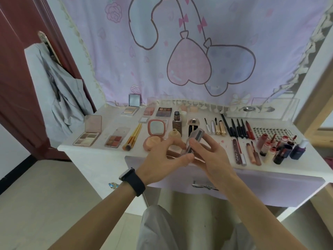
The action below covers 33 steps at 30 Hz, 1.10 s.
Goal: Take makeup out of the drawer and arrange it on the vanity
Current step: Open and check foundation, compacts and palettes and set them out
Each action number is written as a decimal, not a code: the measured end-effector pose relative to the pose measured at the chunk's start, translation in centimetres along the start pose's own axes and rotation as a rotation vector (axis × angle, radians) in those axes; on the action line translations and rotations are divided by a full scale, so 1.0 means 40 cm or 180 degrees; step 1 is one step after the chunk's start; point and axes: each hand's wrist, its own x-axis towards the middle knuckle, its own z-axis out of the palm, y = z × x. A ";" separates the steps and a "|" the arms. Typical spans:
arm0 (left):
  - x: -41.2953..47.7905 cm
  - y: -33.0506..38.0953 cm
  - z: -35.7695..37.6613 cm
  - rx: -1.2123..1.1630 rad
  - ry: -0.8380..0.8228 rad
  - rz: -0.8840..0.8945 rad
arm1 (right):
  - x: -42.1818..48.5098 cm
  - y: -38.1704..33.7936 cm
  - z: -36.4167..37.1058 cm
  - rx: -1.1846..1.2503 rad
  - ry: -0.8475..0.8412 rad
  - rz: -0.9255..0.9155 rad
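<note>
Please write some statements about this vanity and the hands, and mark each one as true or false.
1. The left hand and the right hand hold one case together. True.
2. The watch is on the right wrist. False: it is on the left wrist.
3. The brushes lie left of the pink compact. True.
4. The black pencils lie at the left end of the vanity. False: they lie right of its centre.

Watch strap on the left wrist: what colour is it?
The watch strap is black, head view.
</note>
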 end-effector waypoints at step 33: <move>-0.006 -0.008 -0.025 -0.2139 0.0070 -0.0619 | -0.004 -0.008 0.056 -0.3321 -0.0338 -0.1235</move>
